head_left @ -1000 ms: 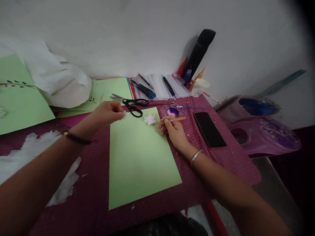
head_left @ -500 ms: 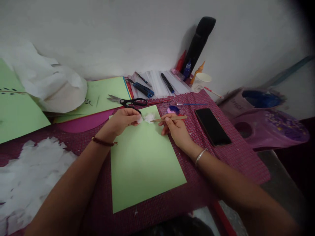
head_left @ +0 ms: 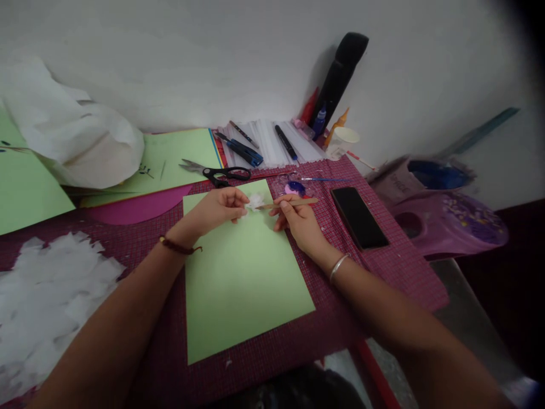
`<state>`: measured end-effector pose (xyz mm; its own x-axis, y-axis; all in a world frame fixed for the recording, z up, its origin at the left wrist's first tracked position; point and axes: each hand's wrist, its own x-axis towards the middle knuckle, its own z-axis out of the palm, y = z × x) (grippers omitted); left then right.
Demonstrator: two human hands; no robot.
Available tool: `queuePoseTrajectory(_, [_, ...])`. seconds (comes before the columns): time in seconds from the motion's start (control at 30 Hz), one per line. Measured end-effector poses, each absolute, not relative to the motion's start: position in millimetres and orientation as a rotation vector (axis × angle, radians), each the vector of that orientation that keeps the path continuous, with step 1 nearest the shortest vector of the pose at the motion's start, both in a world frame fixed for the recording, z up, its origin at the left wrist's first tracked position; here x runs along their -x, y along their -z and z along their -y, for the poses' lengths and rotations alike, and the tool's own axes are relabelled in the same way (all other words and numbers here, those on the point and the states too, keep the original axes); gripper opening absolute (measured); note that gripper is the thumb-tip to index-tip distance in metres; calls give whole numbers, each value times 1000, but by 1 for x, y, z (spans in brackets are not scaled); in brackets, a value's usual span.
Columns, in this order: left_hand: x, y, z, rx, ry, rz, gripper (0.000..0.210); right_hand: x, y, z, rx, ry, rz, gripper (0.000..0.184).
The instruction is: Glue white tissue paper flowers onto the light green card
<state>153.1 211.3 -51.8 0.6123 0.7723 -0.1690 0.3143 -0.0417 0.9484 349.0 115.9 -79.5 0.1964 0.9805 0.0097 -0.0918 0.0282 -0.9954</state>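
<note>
A pale green sheet of paper (head_left: 244, 272) lies on the table in front of me, with a small bunch of white tissue paper (head_left: 256, 200) near its top edge. My left hand (head_left: 221, 207) is closed in a pinch just left of the bunch; a bit of white tissue paper (head_left: 244, 213) shows at its fingertips, mostly hidden. Between the thumb and fingers of my right hand (head_left: 298, 218) is a flat wooden craft stick (head_left: 293, 203), whose tip points left and touches or nearly touches the white bunch.
Scissors (head_left: 215, 172) lie behind the sheet, beside a blue cutter (head_left: 242, 152) and a marker (head_left: 286, 142). Torn white tissue pieces (head_left: 59, 307) are heaped at left. To the right are a phone (head_left: 360, 217), paint blobs (head_left: 294, 188) and a paper cup (head_left: 343, 141).
My left hand has moved closer to the white bunch, and the tissue bit at its fingertips shows less. The stick's tip has shifted onto or against the bunch. The view has turned slightly.
</note>
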Motion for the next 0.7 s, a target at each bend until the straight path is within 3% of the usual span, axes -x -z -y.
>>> queuePoseTrajectory(0.17, [-166, 72, -214, -1844, -616, -960, 19, -349, 79, -115, 1202, -1070, 1006, 32])
queuePoseTrajectory(0.33, [-169, 81, -216, -1910, -693, -992, 16, -348, 72, -109, 1166, -940, 1011, 24])
queuePoseTrajectory(0.7, [-171, 79, -215, -1907, -719, -1055, 16, -342, 87, -107, 1184, -742, 1503, 21])
